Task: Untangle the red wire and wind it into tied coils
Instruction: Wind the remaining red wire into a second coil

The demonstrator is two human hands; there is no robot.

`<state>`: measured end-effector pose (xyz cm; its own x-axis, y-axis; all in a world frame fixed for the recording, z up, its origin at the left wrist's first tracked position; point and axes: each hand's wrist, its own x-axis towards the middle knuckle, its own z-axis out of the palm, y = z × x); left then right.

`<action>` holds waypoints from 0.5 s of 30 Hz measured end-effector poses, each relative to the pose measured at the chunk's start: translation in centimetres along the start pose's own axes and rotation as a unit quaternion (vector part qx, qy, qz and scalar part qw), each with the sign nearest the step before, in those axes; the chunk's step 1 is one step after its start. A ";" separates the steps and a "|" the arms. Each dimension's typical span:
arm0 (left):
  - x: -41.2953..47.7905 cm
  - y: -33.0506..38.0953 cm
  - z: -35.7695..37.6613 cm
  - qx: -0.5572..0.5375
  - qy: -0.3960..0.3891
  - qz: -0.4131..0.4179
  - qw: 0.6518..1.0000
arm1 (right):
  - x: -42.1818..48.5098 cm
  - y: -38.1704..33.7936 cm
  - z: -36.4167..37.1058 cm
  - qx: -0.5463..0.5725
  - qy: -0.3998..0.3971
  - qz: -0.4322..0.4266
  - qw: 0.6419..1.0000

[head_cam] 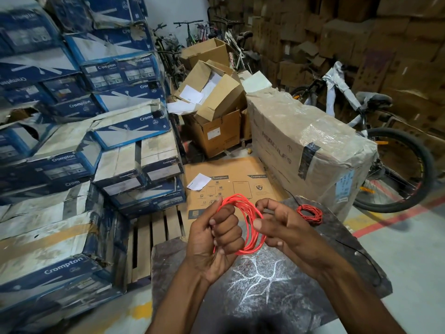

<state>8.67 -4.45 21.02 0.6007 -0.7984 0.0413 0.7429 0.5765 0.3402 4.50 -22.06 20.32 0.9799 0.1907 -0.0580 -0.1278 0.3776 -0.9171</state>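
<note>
— What is seen on the table?
— A small red coil is laid near the far right corner. A thin black wire is trailed along that side.

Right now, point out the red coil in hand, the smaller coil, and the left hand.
red coil (250,250): head view, lower arc of loops.
smaller coil (317,220): head view, lower right rim.
left hand (215,239): head view, middle of the hand.

The left hand hides one side of the red wire loops inside its fist. Whether the small coil (on the dark slab) is tied is too small to tell. Both forearms run off the bottom edge.
</note>
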 end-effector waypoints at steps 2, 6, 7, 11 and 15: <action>0.5 0.0 0.2 0.003 0.065 0.022 0.998 | 0.5 0.0 -0.3 0.000 0.029 0.019 0.999; 1.3 -0.2 1.0 0.014 0.169 0.049 0.984 | 1.2 0.8 -1.0 0.021 0.086 0.062 0.994; 1.5 -0.1 1.2 0.016 0.187 0.050 0.981 | 1.4 1.0 -1.1 0.028 0.095 0.068 0.993; 1.7 0.1 1.0 0.064 0.271 0.054 0.959 | 1.9 1.0 -1.2 0.053 0.117 0.071 0.989; 1.5 0.1 1.0 0.140 0.351 0.052 0.924 | 1.9 0.4 -1.3 0.058 0.132 0.056 0.988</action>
<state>9.34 -5.81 22.08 0.7812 -0.3745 -0.4994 0.6238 0.4978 0.6025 6.46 -22.74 19.30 0.9626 0.0004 -0.2711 -0.2392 0.4719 -0.8486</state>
